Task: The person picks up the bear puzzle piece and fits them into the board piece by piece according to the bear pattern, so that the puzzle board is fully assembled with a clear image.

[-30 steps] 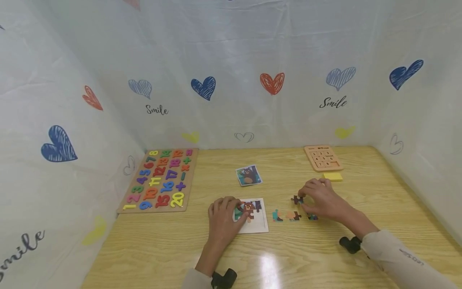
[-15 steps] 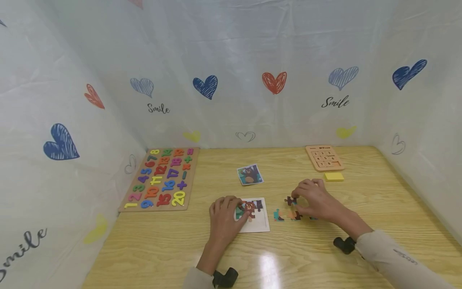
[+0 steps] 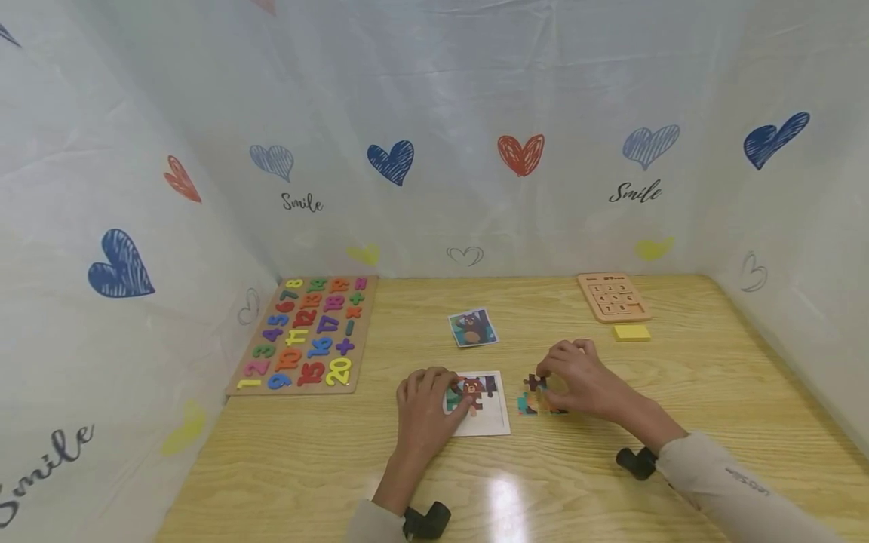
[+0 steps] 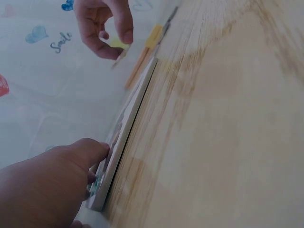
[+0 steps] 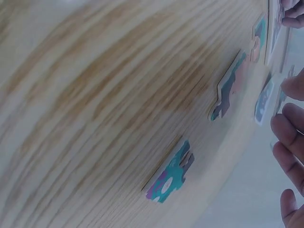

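My left hand (image 3: 426, 407) grips the left side of a white jigsaw board (image 3: 487, 427), its thumb lying over the partly assembled bear picture. In the left wrist view, that thumb (image 4: 92, 149) is on the board's top face. To the right, my right hand (image 3: 580, 379) pinches a dark brown jigsaw piece (image 3: 534, 382) between thumb and fingers, raised above the table. Under it lie loose pieces: a teal one (image 3: 523, 406) beside the board and others partly hidden by the hand. The right wrist view shows a teal and purple piece (image 5: 166, 183) flat on the wood.
A picture card of the bear (image 3: 473, 328) lies behind the board. A number board (image 3: 302, 335) is at the left. At the back right are a wooden sliding number puzzle (image 3: 614, 297) and a yellow block (image 3: 631, 332). Curtains with hearts enclose the table.
My right hand has moved left toward the board, carrying the brown jigsaw piece over the loose pieces. The left hand stays in place on the board. The head view has shifted slightly.
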{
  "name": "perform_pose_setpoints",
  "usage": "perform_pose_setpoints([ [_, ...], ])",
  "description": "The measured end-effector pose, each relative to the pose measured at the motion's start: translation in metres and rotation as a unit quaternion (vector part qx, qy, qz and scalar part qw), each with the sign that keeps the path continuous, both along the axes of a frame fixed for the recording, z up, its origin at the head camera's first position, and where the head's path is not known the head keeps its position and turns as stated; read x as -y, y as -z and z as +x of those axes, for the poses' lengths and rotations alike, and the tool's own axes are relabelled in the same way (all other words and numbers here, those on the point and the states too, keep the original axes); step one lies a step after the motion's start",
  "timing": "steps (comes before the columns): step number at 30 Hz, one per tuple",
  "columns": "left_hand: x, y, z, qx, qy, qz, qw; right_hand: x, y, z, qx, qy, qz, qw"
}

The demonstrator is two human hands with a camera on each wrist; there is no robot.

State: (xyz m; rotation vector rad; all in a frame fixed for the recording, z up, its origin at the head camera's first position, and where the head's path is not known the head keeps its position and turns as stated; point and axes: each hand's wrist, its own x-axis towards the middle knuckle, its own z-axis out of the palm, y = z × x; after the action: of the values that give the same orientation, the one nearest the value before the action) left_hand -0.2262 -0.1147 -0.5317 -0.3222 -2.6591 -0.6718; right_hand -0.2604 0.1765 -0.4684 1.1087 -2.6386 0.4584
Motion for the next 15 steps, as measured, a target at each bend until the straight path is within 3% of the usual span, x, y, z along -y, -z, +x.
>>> perform_pose_setpoints([
  [15, 0.0, -0.002, 0.001, 0.005, 0.001, 0.002, 1.0, 0.021, 0.003, 0.0, 0.019, -0.008, 0.001, 0.9998],
])
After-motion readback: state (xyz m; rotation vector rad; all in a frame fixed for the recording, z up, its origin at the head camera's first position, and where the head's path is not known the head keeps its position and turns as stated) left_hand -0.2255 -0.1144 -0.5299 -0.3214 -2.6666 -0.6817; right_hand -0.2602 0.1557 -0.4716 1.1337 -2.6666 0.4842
